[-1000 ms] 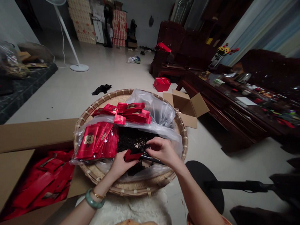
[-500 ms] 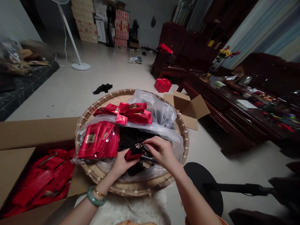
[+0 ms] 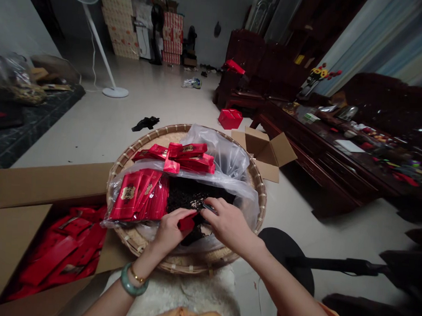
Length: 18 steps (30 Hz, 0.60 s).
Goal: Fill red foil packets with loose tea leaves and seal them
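Observation:
Over a round bamboo tray, my left hand is closed on a small red packet. Close beside it, my right hand grips a slim dark scoop, mostly hidden by the fingers, at the packet's mouth. Dark loose tea leaves lie below both hands on clear plastic sheeting. A clear bag of flat red packets sits left of the leaves. Several plump red packets are piled on the tray's far side.
An open cardboard box of red packets stands left of the tray. Another open box and a red carton lie beyond. A black round stand base is at right. A dark wooden table and white fan stand farther off.
My right hand has turned over and come closer to the left hand, bringing the scoop to the red packet. The left hand has tilted the packet slightly.

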Available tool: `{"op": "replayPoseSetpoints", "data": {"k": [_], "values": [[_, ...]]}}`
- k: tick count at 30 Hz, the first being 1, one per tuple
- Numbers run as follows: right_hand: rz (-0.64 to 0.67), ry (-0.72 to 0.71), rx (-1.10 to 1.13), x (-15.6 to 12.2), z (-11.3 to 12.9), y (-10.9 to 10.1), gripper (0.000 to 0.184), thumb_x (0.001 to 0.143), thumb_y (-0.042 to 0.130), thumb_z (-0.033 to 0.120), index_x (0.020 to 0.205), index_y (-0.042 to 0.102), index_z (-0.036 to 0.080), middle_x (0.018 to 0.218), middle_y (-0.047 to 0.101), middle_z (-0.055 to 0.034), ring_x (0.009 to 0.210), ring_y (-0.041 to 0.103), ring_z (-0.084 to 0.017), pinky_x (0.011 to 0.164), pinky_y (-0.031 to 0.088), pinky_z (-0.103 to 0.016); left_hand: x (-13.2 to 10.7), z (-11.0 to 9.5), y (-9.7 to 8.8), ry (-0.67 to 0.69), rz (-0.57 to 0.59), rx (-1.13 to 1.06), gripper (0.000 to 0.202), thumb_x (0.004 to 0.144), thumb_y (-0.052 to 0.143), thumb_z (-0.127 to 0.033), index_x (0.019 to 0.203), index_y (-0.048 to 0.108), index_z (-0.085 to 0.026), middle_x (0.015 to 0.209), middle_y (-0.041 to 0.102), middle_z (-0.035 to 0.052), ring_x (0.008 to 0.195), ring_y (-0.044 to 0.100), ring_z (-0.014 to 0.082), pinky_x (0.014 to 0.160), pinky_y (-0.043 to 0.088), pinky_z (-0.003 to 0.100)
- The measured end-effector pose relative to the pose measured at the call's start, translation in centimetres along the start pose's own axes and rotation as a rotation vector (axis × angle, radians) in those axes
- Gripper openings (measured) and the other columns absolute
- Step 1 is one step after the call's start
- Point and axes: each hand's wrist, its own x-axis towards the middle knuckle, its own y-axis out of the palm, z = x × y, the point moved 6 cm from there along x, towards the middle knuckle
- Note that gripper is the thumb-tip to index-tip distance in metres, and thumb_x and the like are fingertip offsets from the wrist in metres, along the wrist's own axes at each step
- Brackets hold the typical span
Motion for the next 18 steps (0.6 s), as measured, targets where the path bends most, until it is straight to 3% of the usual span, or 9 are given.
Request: {"op": "replayPoseSetpoints", "data": {"k": [11,14,18], "values": [[0.029,0.007,-0.018,0.0,0.9,1.4,0.024,0.088,0.051,0.013,0.110,0.060,0.018,0.121,0.058,-0.0114,0.100,0.054,-0.023,0.078,0.048,-0.033,-0.2,0.0,-0.2,0.006,-0.060,0.044,0.028,0.076,0.063,-0.016,0.103,0.068,-0.018,0.096,0.070,0.0068,0.087,0.067,0.0170,0.078,0.054,0.027],[0.055,0.032,-0.034,0.0,0.8,1.0,0.023,0.088,0.052,0.014,0.110,0.060,0.017,0.106,0.063,-0.0121,0.092,0.057,-0.022,0.073,0.048,-0.032,-0.1,-0.1,-0.4,0.010,-0.059,0.046,0.027,0.077,0.061,-0.016,0.103,0.067,-0.018,0.095,0.071,0.0068,0.085,0.066,0.0168,0.077,0.054,0.027],[0.091,0.026,0.028,0.0,0.1,0.4,0.018,0.088,0.051,0.010,0.099,0.063,0.017,0.084,0.065,-0.0066,0.078,0.059,-0.018,0.063,0.046,-0.026,-0.1,0.4,-0.5,-0.024,-0.053,0.043,0.026,0.076,0.063,-0.018,0.102,0.068,-0.019,0.093,0.071,0.0064,0.083,0.066,0.0170,0.075,0.054,0.027]]}}
